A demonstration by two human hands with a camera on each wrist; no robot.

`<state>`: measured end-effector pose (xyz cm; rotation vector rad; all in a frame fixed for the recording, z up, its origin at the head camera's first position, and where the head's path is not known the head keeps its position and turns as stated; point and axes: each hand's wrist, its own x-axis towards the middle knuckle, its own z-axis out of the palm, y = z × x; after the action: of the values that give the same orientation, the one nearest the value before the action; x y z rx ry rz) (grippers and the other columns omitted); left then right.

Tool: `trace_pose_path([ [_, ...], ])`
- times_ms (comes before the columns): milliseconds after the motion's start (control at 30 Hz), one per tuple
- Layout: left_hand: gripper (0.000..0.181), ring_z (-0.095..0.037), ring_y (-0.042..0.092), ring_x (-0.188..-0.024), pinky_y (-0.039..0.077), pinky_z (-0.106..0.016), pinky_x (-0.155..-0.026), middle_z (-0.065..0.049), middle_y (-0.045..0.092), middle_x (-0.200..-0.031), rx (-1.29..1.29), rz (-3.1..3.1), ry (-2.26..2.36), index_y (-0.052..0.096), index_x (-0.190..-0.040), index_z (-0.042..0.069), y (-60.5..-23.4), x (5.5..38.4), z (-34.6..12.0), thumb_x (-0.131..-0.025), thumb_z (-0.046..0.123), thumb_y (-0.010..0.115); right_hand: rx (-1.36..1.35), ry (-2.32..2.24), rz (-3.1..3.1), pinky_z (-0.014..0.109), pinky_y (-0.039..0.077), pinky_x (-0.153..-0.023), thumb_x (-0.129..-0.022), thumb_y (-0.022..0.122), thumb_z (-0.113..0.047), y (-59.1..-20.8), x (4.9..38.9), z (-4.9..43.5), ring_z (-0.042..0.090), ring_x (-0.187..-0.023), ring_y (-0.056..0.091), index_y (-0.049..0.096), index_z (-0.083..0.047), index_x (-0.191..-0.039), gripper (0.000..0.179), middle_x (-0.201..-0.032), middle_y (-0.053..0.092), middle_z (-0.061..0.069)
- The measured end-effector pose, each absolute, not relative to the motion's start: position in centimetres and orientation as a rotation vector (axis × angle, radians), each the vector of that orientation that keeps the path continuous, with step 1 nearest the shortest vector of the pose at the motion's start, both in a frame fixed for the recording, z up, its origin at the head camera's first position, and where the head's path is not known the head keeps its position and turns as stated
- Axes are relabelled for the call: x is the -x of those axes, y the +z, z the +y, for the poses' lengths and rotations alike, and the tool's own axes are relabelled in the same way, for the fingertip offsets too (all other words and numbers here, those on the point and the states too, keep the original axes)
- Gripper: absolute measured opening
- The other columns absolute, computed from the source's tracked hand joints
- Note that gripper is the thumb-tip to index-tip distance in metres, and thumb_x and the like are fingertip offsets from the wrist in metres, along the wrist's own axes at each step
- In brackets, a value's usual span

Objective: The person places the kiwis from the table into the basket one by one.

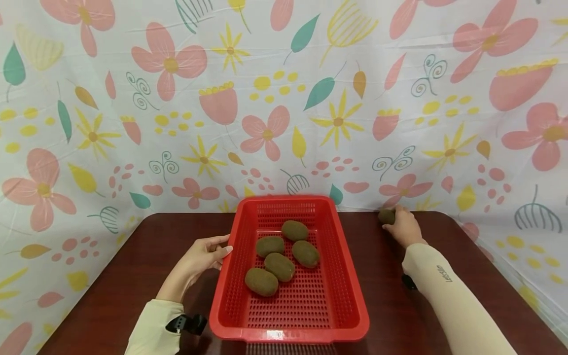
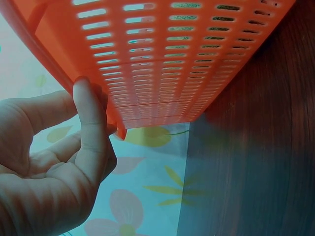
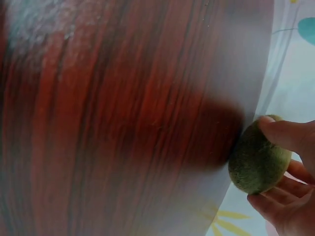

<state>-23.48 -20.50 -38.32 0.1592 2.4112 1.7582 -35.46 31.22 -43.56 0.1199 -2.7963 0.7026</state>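
My right hand point(image 1: 405, 228) grips a brown, fuzzy kiwi point(image 1: 386, 217) at the back right of the table. In the right wrist view the thumb and fingers are curled round this kiwi point(image 3: 258, 157), close to the table's far edge. With thumb and fingers my left hand point(image 1: 203, 257) pinches the left rim of a red plastic basket point(image 1: 349, 276). The left wrist view shows that hand point(image 2: 59, 152) at the rim of the slotted basket wall point(image 2: 162, 64). Several kiwis point(image 1: 279, 266) lie together inside the basket, toward its left and back.
The dark reddish wooden table point(image 1: 381, 305) has its back edge against a white curtain point(image 1: 284, 123) printed with flowers and leaves. A dark band point(image 1: 186, 324) sits on the left wrist. Table surface shows between the basket and the right arm.
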Motion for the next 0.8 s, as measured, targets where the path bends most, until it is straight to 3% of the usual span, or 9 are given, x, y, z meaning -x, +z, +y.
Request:
trace_pose_path([
  [333, 0.051, -0.022, 0.066, -0.07, 0.057, -0.039, -0.068, -0.013, 0.062, -0.084, -0.17, 2.398, 1.757, 0.044, -0.141, -0.003, -38.3, 23.4, -20.4, -0.096, 0.013, 0.061, -0.106, 0.719, -2.81, 0.06, 0.046, -0.077, -0.086, 0.068, -0.008, -42.8, 34.9, 31.0, 0.055, -0.095, 0.053, 0.044, 0.021, -0.116, 0.048, -0.106, 0.051, 0.042],
  [800, 0.052, -0.022, 0.066, -0.07, 0.058, -0.04, -0.069, -0.013, 0.063, -0.085, -0.182, 2.401, 1.757, 0.044, -0.141, -0.004, -38.1, 23.4, -20.4, -0.095, 0.014, 0.061, -0.216, 0.752, -2.752, 0.052, 0.049, -0.068, -0.084, 0.07, -0.014, -40.9, 34.0, 32.0, 0.046, -0.084, 0.058, 0.051, 0.023, -0.116, 0.052, -0.103, 0.057, 0.038],
])
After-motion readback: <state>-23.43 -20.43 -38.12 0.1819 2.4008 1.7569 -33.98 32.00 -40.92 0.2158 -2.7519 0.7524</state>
